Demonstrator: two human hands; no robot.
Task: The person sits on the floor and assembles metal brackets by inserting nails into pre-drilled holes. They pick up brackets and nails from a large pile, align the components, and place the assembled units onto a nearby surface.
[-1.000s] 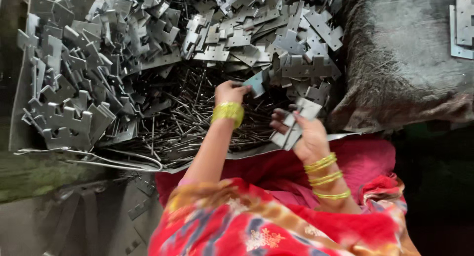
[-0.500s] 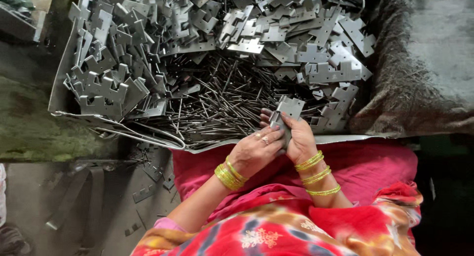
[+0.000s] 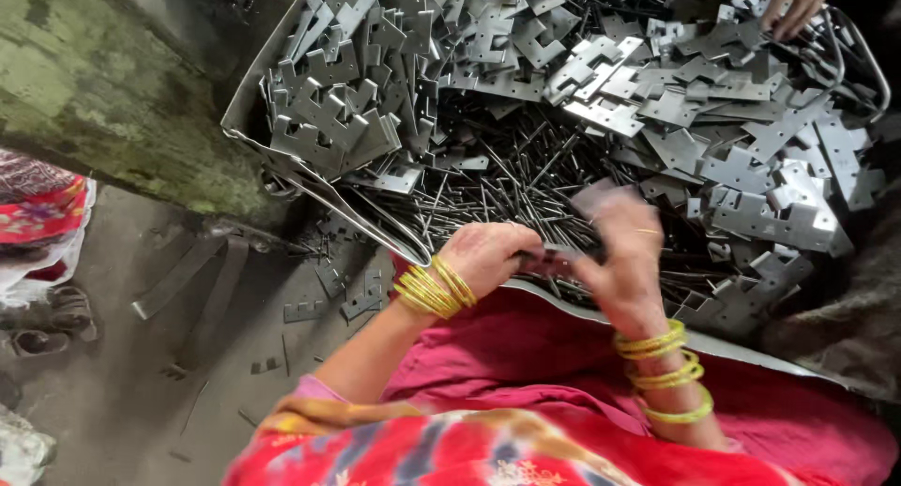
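Observation:
My left hand (image 3: 488, 254) and my right hand (image 3: 624, 256) meet over the near edge of a metal tray (image 3: 310, 181). Both wrists wear yellow bangles. Together the hands grip a small grey hinge plate (image 3: 593, 198), which is blurred by motion; its lower part is hidden between the fingers. Just beyond the hands lies a heap of thin dark metal pins (image 3: 507, 181). Around the pins, a large pile of notched grey hinge plates (image 3: 638, 101) fills the tray.
Another person's hand (image 3: 793, 0) reaches into the tray's far right corner. Loose plates and strips (image 3: 361, 298) lie on the grey floor to the left. Sandals (image 3: 56, 317) and patterned cloth (image 3: 42, 205) sit at the far left. My red clothing covers my lap.
My left hand picked a plate from the pile and drew back to my right hand. Both hands now work close together at the tray's near edge; the view has swung right.

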